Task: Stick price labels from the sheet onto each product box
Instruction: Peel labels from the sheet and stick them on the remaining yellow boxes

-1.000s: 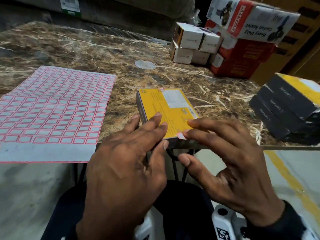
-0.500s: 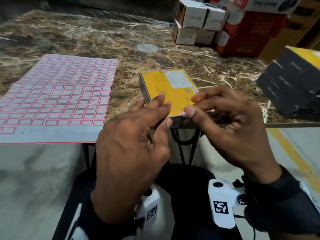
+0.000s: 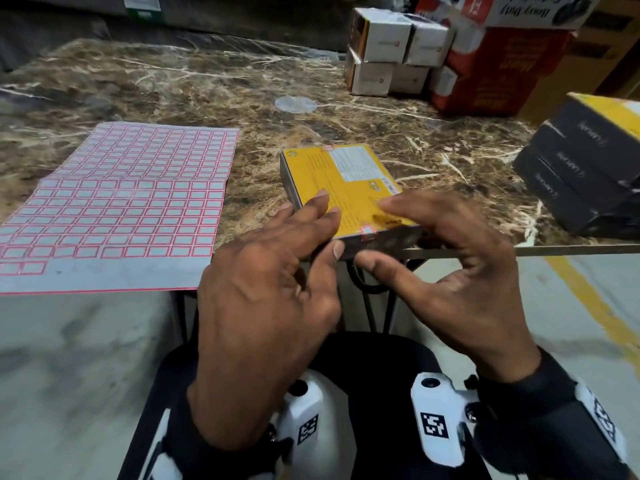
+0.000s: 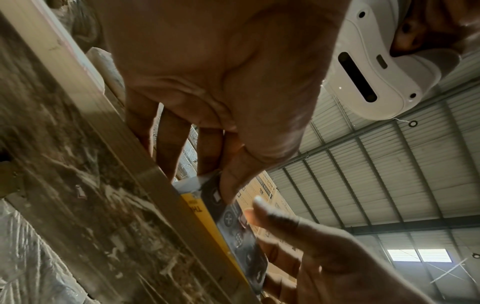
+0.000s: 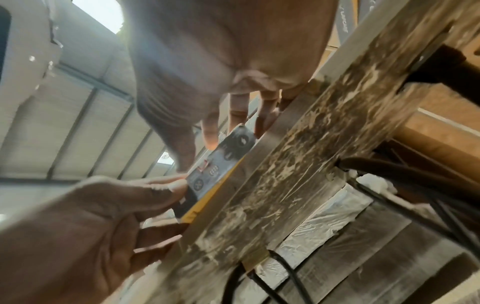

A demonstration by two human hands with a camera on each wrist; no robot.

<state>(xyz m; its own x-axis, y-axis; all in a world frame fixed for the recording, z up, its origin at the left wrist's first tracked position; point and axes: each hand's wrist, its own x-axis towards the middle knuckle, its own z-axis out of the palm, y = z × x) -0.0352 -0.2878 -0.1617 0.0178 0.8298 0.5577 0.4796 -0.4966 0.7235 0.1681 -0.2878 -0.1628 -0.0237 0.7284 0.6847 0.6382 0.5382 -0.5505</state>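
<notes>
A yellow-topped product box (image 3: pixel 341 183) lies flat at the near edge of the marble table (image 3: pixel 173 88). A small red-bordered price label (image 3: pixel 367 231) sits folded over its near top edge. My left hand (image 3: pixel 329 233) holds the box's near-left corner, fingers flat on top and thumb pressed on the dark near side (image 4: pixel 228 189). My right hand (image 3: pixel 381 237) rests curved fingertips (image 3: pixel 386 204) on the top near the right corner. Its thumb (image 3: pixel 367 266) hovers just in front of the near side. The label sheet (image 3: pixel 121 202) lies to the left, overhanging the table edge.
A stack of dark grey and yellow boxes (image 3: pixel 585 174) stands at the right edge. Small white boxes (image 3: pixel 388 46) and red cartons (image 3: pixel 491 74) are piled at the back right. A clear round disc (image 3: pixel 296 103) lies beyond the yellow box.
My right index finger, which pressed the label at the box's near edge, has drawn back to the right, and the stuck label now shows. The left hand keeps its hold.
</notes>
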